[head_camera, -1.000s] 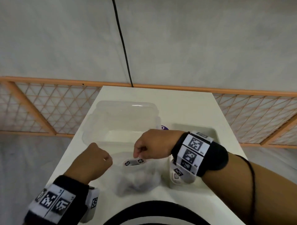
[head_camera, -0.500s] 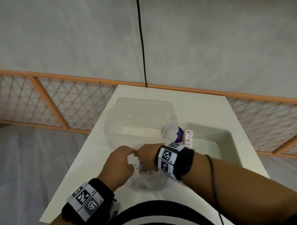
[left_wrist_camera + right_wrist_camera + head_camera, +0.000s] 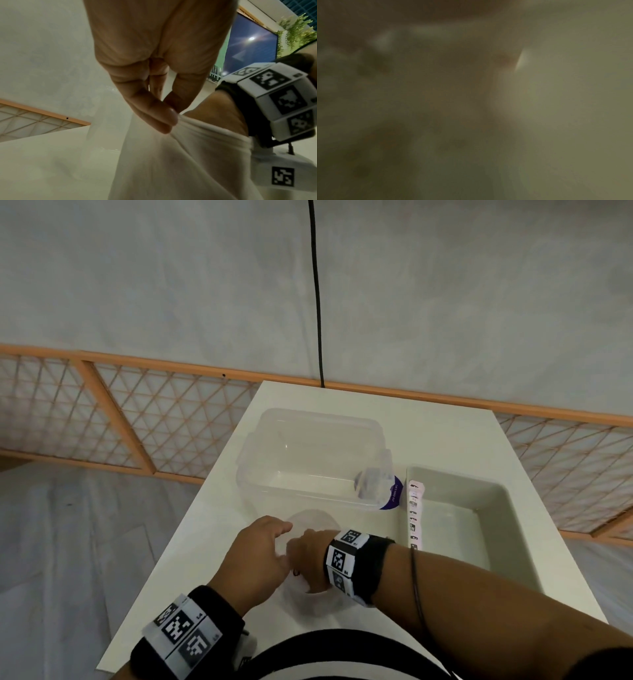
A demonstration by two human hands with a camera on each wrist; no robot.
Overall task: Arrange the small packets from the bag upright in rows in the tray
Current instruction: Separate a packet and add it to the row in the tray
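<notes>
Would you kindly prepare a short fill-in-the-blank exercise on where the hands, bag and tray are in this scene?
1. The left hand pinches the rim of the translucent ____.
2. The right hand reaches ____ the bag.
3. A row of packets stands along the ____ wall of the grey tray.
4. The clear tub sits to the ____ of the tray.

Missing words: bag; into; left; left

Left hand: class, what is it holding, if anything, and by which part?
The left hand pinches the translucent bag by its top rim, thumb against fingertips. The right hand is down inside the bag; whether it holds anything cannot be told.
</notes>
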